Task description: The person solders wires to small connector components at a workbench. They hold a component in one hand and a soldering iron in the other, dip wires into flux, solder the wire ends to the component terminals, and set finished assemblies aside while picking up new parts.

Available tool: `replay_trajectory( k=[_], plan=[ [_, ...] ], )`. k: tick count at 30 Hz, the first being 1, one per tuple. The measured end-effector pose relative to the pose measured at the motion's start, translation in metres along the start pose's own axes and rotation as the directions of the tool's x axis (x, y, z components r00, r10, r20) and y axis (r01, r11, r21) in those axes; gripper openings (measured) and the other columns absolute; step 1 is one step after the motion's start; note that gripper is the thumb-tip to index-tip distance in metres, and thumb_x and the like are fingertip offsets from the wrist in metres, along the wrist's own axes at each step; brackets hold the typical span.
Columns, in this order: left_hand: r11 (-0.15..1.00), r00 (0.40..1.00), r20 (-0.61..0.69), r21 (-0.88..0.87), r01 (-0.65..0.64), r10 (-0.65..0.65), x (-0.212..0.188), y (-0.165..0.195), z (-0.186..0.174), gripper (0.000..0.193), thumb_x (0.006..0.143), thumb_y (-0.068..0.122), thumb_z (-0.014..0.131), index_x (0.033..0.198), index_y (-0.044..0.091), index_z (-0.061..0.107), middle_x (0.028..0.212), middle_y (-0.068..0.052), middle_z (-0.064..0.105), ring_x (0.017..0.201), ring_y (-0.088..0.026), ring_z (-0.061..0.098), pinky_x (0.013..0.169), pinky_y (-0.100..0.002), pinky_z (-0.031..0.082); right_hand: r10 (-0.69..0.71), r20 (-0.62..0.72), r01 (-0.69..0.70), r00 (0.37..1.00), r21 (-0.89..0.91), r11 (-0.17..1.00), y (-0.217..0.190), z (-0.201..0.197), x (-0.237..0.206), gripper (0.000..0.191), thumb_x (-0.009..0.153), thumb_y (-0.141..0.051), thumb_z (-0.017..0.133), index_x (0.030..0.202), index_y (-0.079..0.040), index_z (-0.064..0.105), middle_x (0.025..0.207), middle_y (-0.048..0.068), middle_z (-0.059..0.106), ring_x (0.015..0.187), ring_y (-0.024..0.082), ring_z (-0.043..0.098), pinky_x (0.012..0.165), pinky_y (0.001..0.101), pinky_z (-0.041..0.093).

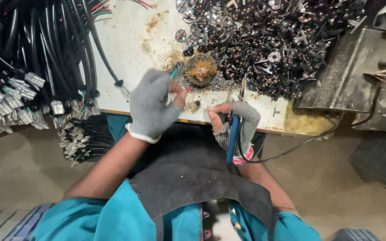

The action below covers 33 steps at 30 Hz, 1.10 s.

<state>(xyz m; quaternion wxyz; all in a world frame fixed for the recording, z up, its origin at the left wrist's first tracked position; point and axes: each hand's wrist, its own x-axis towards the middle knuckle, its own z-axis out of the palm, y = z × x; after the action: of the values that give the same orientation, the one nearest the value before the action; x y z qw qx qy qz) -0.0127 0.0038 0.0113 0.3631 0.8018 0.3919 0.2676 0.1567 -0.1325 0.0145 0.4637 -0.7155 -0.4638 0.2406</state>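
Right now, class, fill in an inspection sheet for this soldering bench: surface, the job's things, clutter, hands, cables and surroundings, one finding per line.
Surface: pale worktop, stained brown around the middle.
Job's things: blue-handled soldering iron in the right hand; thin wire ends pinched in the left hand; small round pot of brownish paste just beyond them.
Clutter: large heap of small dark round parts at the far right.
Hands: both in grey gloves, the right one fingerless.
Cables: black cable bundles with clear connector ends at the left; iron's black cord trails right.
Surroundings: dusty floor, grey metal box at the right.
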Motion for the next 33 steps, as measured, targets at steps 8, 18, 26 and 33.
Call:
replay_trajectory(
  k=[8, 18, 26, 33],
  plan=[
    [0.984, 0.993, -0.035, -0.141, 0.106, -0.112, 0.018, -0.009, 0.007, 0.015, 0.087, 0.015, 0.081, 0.089, 0.01, 0.068, 0.091, -0.008, 0.062, 0.084, -0.026, 0.065, 0.074, -0.037, 0.053, -0.015, 0.032, 0.015, 0.999, -0.019, 1.0, -0.002, 0.001, 0.007, 0.006, 0.092, -0.007, 0.079, 0.093, -0.004, 0.074, 0.085, 0.008, 0.076, 0.079, 0.019, 0.074, 0.076, 0.0308, 0.056],
    [0.995, 0.994, -0.053, -0.038, 0.089, -0.091, 0.019, -0.012, 0.011, 0.016, 0.085, 0.015, 0.083, 0.087, 0.01, 0.067, 0.085, -0.007, 0.06, 0.077, -0.025, 0.064, 0.069, -0.037, 0.052, 0.037, 0.073, -0.034, 0.997, -0.047, 0.998, 0.001, 0.003, 0.003, 0.004, 0.092, -0.007, 0.077, 0.094, -0.004, 0.075, 0.086, 0.008, 0.076, 0.082, 0.021, 0.076, 0.077, 0.0315, 0.058],
    [0.998, 0.994, -0.087, -0.026, 0.064, -0.066, 0.021, -0.01, 0.009, 0.015, 0.085, 0.014, 0.082, 0.088, 0.009, 0.068, 0.087, -0.009, 0.061, 0.079, -0.025, 0.064, 0.072, -0.036, 0.053, -0.003, 0.054, 0.006, 0.999, -0.071, 0.997, 0.001, 0.004, 0.004, 0.004, 0.091, -0.006, 0.077, 0.094, -0.005, 0.075, 0.088, 0.009, 0.077, 0.084, 0.023, 0.076, 0.079, 0.0323, 0.058],
    [0.987, 0.993, 0.112, -0.156, -0.029, 0.047, 0.011, -0.002, -0.021, 0.017, 0.083, 0.017, 0.081, 0.08, 0.009, 0.067, 0.082, -0.01, 0.06, 0.078, -0.026, 0.063, 0.07, -0.035, 0.05, -0.112, 0.035, 0.114, 0.993, -0.08, 0.99, -0.002, 0.002, 0.004, 0.013, 0.091, -0.008, 0.079, 0.103, -0.006, 0.074, 0.097, 0.01, 0.077, 0.091, 0.025, 0.076, 0.083, 0.0333, 0.058]
  ],
)
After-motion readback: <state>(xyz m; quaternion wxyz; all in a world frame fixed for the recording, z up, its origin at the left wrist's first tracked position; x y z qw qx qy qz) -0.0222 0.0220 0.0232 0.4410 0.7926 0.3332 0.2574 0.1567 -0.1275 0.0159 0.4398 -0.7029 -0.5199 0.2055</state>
